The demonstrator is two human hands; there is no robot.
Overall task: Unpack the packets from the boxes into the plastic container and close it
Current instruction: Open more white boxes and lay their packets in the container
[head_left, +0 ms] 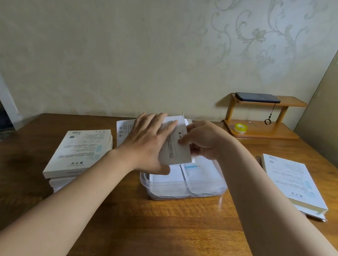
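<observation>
- Head view: in the middle of the frame both hands hold one white box (177, 144) above the far end of the clear plastic container (182, 189); the box's long axis runs from upper centre down toward the lower right, its printed face turned up and its upper end flap raised.
- The left hand (148, 144) lies flat over the box's left side, fingers spread along the long axis, thumb under the lower edge: a grip closed on the box.
- The right hand (203, 142) pinches the box's right edge with curled fingers, likewise closed on it.
- The container sits on the wooden surface (163, 228) just below the hands, long axis running toward the camera; white packets (198, 173) lie flat inside it, one with a blue label.
- Another white box (124, 132) lies behind the left hand, partly hidden.
- Left of centre a stack of white boxes (81, 152) stands near the container without touching it.
- At the right edge more white boxes (293, 184) lie flat, well apart from the container.
- A broad bare stretch of surface lies between the container and the near edge at the bottom of the frame.
- Upper right, a small wooden shelf (265, 117) carries a dark phone (257, 97) on top and a yellow tape roll (240, 128) below.
</observation>
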